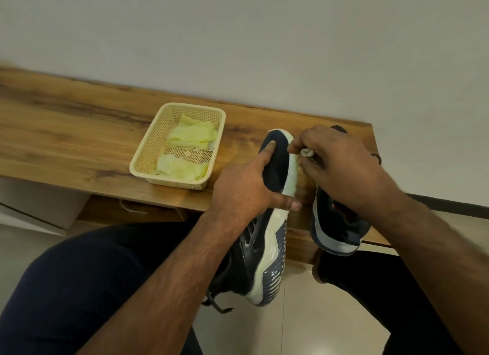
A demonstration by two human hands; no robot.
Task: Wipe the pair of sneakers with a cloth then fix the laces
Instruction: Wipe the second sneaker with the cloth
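My left hand [246, 188] grips a dark navy sneaker [267, 233] with a white sole, tilted on its side, toe toward the wall and heel over my lap. Its index finger lies along the toe upper and the thumb presses the white sole edge. My right hand [336, 164] pinches a small bunched white cloth [307, 152] against the sole's rim near the toe. The second sneaker [336, 225] stands on the table under my right forearm, partly hidden. A dark lace [215, 303] dangles from the held shoe's heel end.
A cream plastic basket [150, 153] with pale yellow cloths [193, 136] inside sits on the wooden table [79, 132] to the left of the shoes. The table backs onto a white wall. My legs in dark trousers are below its front edge, over a tiled floor.
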